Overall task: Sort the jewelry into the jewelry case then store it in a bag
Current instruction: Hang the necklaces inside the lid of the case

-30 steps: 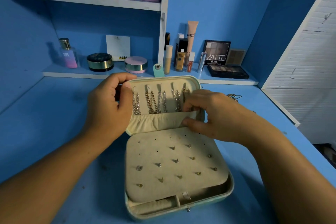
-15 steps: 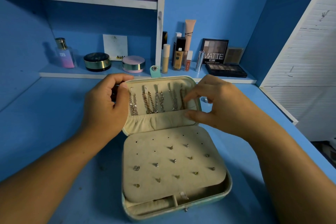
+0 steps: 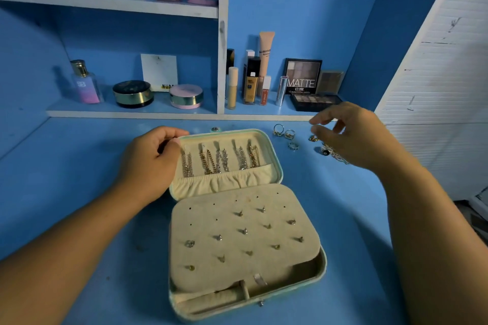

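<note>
the jewelry case lies open on the blue worktop, with chains hanging in its lid and studs on its panel. the left hand pinches the lid's left edge. the right hand hovers, fingers loosely spread, over loose rings beside the case.

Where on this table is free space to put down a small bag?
The table is bare left of the jewelry case, from the left hand back to the shelf edge. A narrower bare strip lies between the case and the right forearm. It is crowded behind the case on the right, where rings lie by the right hand.
</note>
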Demonstrator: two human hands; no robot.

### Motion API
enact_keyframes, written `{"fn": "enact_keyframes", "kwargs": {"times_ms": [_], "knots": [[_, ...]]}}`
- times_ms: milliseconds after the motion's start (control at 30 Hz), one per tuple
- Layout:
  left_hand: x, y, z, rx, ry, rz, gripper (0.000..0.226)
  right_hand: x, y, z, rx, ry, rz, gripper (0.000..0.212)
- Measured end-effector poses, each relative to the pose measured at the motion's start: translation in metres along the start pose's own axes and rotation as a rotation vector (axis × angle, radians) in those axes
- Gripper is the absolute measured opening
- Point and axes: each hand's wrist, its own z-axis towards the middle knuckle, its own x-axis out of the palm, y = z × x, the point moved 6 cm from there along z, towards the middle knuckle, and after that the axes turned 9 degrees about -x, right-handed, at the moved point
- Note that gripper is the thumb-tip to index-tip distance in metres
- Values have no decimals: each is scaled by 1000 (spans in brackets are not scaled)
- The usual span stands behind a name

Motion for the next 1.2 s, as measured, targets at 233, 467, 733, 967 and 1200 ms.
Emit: {"fn": "enact_keyframes", "kwargs": {"times_ms": [233,467,733,967,1200], "knots": [[9,9,1,-84,110,117,27,12,-57,1,219,54,-129,18],[15,10,-1,-67,178,168,32,29,-80,7,306,35,-215,23],[17,9,-1,-55,180,170,28,39,-75,17,331,36,-159,25],[17,4,-6,-13,290,256,20,38,-66,17,325,138,-272,38],[28,-3,-29,6,586,617,91,44,-54,24,312,164,-348,15]]}}
